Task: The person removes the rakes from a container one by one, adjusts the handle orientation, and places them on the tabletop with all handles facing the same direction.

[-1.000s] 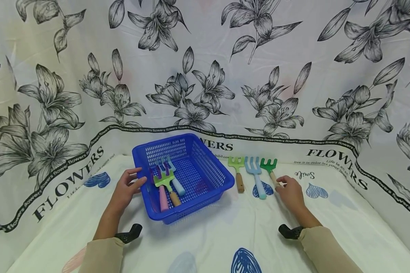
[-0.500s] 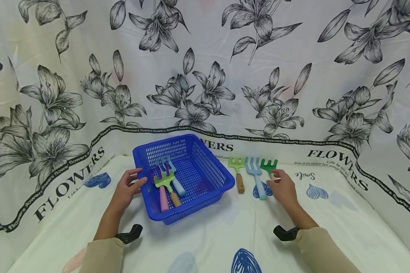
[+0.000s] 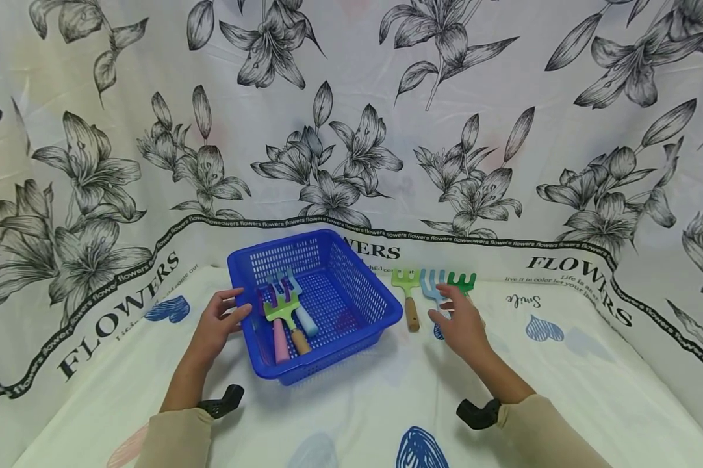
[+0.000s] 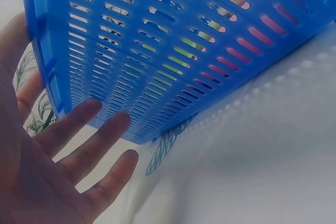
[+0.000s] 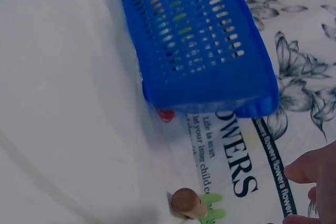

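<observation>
My left hand (image 3: 214, 322) rests at the left rim of a blue plastic basket (image 3: 351, 344); in the left wrist view its fingers spread loosely beside the slotted wall. Inside the basket lie a light green hand rake (image 3: 282, 311), a purple one with a pink handle (image 3: 280, 341) and a light blue one (image 3: 306, 320). My right hand (image 3: 461, 325), fingers relaxed, hovers over a light blue hand rake (image 3: 432, 283) and hides most of its handle. A light green rake (image 3: 411, 312) with a wooden handle lies left of it, a dark green rake (image 3: 461, 284) right.
A white cloth (image 3: 351, 422) with printed hearts and lettering covers the surface. Behind it hangs a flower-printed curtain (image 3: 480, 78). Black wrist mounts (image 3: 479, 414) stick out inward from both wrists.
My right hand has let go of the dark green rake's handle and moved left, over the light blue rake. The left hand and basket stay where they were.
</observation>
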